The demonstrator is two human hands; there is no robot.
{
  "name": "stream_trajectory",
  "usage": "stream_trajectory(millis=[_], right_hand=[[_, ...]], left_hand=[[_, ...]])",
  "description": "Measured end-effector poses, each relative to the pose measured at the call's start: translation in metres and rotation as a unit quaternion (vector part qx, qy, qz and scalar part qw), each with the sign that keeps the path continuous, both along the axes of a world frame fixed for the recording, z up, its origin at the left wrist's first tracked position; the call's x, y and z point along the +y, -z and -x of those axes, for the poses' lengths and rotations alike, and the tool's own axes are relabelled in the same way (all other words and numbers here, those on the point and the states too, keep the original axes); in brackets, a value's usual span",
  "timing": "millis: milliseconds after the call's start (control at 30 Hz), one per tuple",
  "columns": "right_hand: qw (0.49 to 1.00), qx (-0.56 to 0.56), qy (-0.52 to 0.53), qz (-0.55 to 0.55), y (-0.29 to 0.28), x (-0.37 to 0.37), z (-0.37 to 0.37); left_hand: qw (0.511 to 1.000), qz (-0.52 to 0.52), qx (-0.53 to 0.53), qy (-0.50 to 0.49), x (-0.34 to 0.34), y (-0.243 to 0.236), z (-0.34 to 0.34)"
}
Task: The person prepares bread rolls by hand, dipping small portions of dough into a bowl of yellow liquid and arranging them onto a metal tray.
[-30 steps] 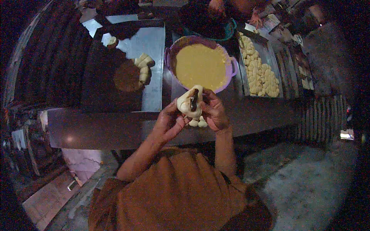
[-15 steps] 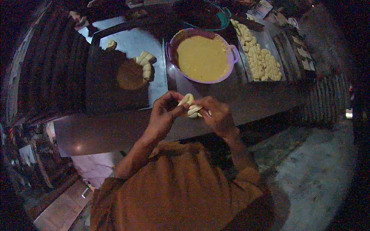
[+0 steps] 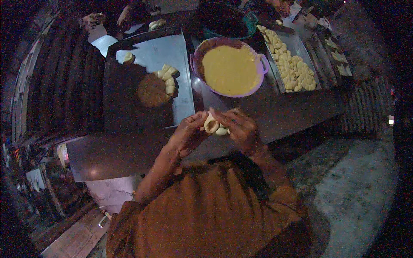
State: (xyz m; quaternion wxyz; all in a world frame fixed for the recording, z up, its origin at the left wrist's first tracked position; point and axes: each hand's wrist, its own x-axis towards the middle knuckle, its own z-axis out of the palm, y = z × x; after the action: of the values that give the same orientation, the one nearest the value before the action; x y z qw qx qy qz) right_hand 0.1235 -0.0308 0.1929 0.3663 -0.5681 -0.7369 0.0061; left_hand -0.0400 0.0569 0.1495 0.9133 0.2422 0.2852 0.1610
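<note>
Above the near part of the dark table, my two hands are close together. My left hand (image 3: pixel 189 131) pinches the left edge of a small pale dough piece (image 3: pixel 211 124), bent into a loop or cup with a dark hollow. The fingers of my right hand (image 3: pixel 242 129) close on its right side. More pale dough (image 3: pixel 222 130) shows below those fingers; I cannot tell whether it is a separate piece. Beyond my hands stands a round lilac basin (image 3: pixel 264 65) of thick yellow mixture (image 3: pixel 229 69).
Left of the basin lies a metal tray (image 3: pixel 186 98) with a few dough pieces (image 3: pixel 168 78) and a brown round patch. Another tray (image 3: pixel 275 77) at right holds many shaped dough pieces (image 3: pixel 293 69). Other people's hands (image 3: pixel 124 18) work at the far edge, near a green basin (image 3: pixel 250 30).
The dough between my fingers has been turned, so its hollow now faces up toward me. My right fingers have moved over its top. The whole view has shifted slightly.
</note>
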Motion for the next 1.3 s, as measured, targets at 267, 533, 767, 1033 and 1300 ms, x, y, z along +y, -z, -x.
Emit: stream_trajectory(millis=[267, 533, 767, 1033, 1300], right_hand=[[0.98, -0.013, 0.137, -0.147, 0.021, -0.015, 0.038], [0.912, 0.338, 0.231, 0.035, 0.039, -0.016, 0.036], [0.832, 0.482, 0.236, 0.143, 0.025, -0.007, 0.045], [0.98, 0.161, 0.099, -0.064, 0.03, -0.011, 0.024], [0.997, -0.053, 0.031, -0.035, 0.027, -0.016, -0.012]], left_hand=[[0.996, 0.023, -0.073, -0.047, -0.015, 0.015, -0.002], [0.981, -0.171, -0.062, -0.061, -0.015, -0.002, 0.0], [0.946, -0.305, 0.067, -0.084, -0.012, -0.017, -0.007], [0.974, -0.199, 0.067, -0.085, -0.003, -0.013, -0.018], [0.961, -0.256, 0.086, -0.062, -0.021, -0.01, -0.027]])
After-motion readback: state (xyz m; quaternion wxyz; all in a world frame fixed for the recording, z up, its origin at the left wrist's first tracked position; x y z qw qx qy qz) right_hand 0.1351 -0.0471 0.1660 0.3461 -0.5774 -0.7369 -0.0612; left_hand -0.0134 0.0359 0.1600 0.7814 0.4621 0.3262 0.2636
